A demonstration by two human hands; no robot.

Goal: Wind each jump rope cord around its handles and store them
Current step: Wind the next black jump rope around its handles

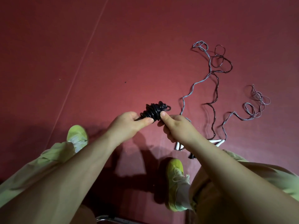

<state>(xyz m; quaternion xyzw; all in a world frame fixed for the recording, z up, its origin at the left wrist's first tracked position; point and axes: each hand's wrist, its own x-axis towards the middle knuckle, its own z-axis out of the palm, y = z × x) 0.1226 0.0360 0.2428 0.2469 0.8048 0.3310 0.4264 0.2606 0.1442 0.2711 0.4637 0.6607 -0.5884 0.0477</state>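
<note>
Both hands, left and right, pinching the black rope, wound tight in mid-air over the floor: one nearly done, unstored; grey rope, dark rope and another grey loose beyond, white handles below.

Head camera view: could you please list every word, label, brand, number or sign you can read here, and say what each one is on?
None can be read.
The black wound jump rope held by the left hand and right hand: no print shows.
The white handles on the red floor: no marking shows.
The yellow-green shoes: no logo or lettering can be made out.
</note>
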